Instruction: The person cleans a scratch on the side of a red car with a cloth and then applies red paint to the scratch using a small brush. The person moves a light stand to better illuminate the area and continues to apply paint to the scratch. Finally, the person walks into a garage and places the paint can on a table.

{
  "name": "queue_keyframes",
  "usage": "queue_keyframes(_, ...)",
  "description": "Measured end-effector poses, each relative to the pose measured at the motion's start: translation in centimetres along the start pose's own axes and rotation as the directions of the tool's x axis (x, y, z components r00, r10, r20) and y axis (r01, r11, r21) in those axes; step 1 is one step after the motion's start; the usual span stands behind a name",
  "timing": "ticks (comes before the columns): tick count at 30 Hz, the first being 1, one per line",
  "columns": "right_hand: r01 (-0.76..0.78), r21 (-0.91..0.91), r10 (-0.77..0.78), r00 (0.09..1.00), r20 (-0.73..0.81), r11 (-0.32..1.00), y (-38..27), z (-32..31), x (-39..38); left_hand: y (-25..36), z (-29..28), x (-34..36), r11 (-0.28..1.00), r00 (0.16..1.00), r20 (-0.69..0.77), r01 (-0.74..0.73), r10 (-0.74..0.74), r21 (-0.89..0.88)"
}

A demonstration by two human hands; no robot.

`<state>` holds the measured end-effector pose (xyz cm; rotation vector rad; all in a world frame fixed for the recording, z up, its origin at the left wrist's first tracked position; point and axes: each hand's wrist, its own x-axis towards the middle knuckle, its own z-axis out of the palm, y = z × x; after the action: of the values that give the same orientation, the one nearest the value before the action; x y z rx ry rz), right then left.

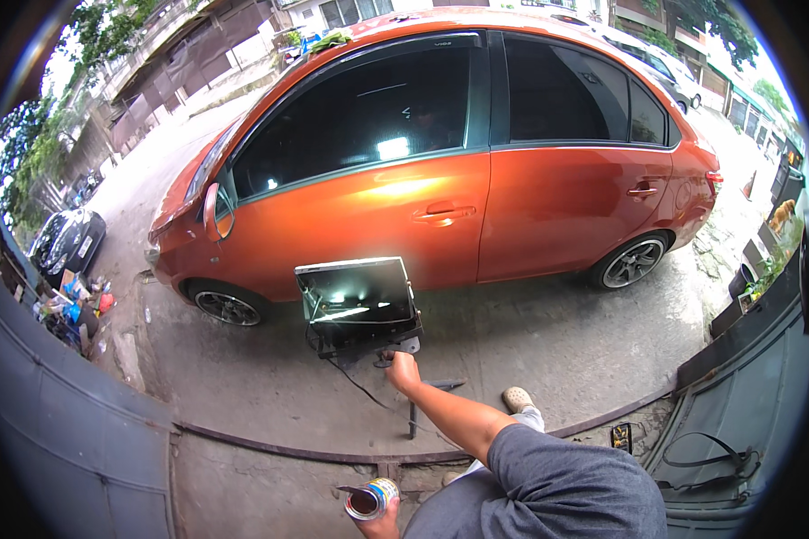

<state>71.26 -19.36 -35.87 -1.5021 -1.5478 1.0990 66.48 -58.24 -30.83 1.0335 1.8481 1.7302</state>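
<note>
In the head view, the landmark is the orange car (548, 216). The flat rectangular lamp (355, 296) stands on this side of it, before the front door, with its black stand (413, 418) on the ground. By my judgement the setting-up is done and the lamp lit, as a bright patch shows on that door; whether its angle is final, I cannot tell. The right hand (403, 366), between the car and the wearer, has its fingers closed on a dark handle (384, 359) under the lamp. The left hand (385, 524), farther from the car, has its fingers wrapped around the can (375, 499), which is open with something dark brown inside; nothing shows how much is left to do with it.

Counted: one orange car, two of its wheels showing, one lamp, one stand, one can, two hands, one clearly visible shoe (516, 399).
</note>
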Motion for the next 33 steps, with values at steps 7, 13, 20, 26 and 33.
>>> queue_keyframes(7,-0.045,-0.085,0.053,0.995,0.089,0.995,-1.5,-2.1,0.8,2.2,0.7,0.7,0.995,0.999,0.028,0.047,-0.045,-0.084)
queue_keyframes(13,-0.071,-0.089,0.085,0.981,0.175,0.993,-1.8,-2.7,1.0,1.8,0.8,0.3,0.998,0.997,0.05,0.052,-0.05,-0.042)
queue_keyframes(20,-0.057,-0.116,0.089,0.953,0.29,0.992,0.9,-2.3,3.3,2.3,1.3,0.3,0.996,0.997,0.049,0.058,-0.055,-0.068)
queue_keyframes(26,-0.043,-0.238,0.117,0.945,0.307,0.97,7.0,-4.7,0.7,2.2,2.5,0.0,0.988,0.994,0.066,0.091,-0.083,-0.128)
queue_keyframes(33,-0.042,-0.37,0.166,0.936,0.309,0.928,19.2,-16.9,-4.1,1.7,8.3,2.0,0.992,0.946,0.314,-0.108,0.083,0.065)
